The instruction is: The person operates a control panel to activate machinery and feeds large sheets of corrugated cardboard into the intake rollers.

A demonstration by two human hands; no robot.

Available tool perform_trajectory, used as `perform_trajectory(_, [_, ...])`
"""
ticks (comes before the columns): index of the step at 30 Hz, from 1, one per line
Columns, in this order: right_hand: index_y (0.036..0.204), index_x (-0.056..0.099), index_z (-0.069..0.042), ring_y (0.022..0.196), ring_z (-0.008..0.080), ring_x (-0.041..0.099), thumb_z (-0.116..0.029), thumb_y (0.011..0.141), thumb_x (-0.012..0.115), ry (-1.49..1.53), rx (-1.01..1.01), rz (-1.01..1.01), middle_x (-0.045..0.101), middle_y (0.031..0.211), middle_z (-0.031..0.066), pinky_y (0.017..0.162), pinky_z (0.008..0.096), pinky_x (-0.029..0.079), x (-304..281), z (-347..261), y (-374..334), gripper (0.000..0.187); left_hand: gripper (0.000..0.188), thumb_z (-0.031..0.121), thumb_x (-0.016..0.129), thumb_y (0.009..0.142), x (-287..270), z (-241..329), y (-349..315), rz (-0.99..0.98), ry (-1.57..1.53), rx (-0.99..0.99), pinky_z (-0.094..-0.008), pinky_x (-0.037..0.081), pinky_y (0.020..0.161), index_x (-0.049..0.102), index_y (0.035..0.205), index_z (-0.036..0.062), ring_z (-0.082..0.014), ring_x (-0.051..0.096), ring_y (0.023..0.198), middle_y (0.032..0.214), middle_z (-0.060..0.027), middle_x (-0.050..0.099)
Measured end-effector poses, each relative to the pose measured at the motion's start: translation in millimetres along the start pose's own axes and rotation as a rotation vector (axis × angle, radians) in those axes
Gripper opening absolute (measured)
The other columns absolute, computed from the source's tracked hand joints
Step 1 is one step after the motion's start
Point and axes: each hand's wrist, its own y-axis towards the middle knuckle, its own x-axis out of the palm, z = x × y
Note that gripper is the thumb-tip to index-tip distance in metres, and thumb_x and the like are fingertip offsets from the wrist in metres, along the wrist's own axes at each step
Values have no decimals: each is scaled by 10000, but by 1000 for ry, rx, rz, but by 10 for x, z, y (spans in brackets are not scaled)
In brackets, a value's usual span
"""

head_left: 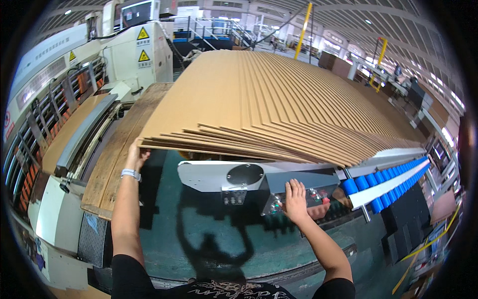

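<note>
A large fanned stack of brown cardboard sheets (219, 99) slants across the middle, its layers overlapping toward the right. My left hand (138, 155) is at the near left corner of the lowest sheets, fingers curled at the edge and partly hidden under it. My right hand (296, 200) lies on a dark grey control box (311, 180), fingers stretched out and holding nothing. Small buttons and knobs, one of them red, show on the box's near face beside that hand. A white metal arm (201, 175) extends left from the box, beneath the sheets.
A wooden board (107, 172) runs along the left, beside a white machine (149, 55) with yellow warning signs. Blue conveyor rollers (381, 185) on a white rail extend to the right of the box. A green floor (169, 229) lies below, with my shadow on it.
</note>
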Motion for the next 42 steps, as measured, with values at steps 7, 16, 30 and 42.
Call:
perform_trajectory(7, [1207,354,57,1203,344,292,-299,657,665,66,19,20,365,1237,219,1021,466,183,5,58,-83,725,281,342,479,839,-212,186,89,52,77,42,-187,348,301,559,784,79,-110,450,362,528,-32,508])
perform_trajectory(16, [1218,361,-31,1177,290,334,-306,604,722,221,-84,16,391,1206,150,1000,455,237,-139,541,-157,764,484,479,293,886,-427,-262,-95,227,46,-7,-251,442,451,514,949,53,-183,575,617,821,-123,602])
perform_trajectory(30, [1258,293,10,1233,312,265,-152,497,765,61,7,-34,313,1298,176,1029,463,181,-57,734,-325,910,364,236,338,860,-1030,-2931,-2323,114,334,-595,-302,464,445,558,674,14,-190,568,482,623,-151,607])
perform_trajectory(42, [1278,274,17,1245,314,257,-102,512,687,62,-57,53,301,1314,179,1042,462,155,92,608,-350,878,351,238,438,839,-2208,-4057,-4940,222,824,-1167,-367,456,464,600,664,-19,-222,560,472,617,-161,602])
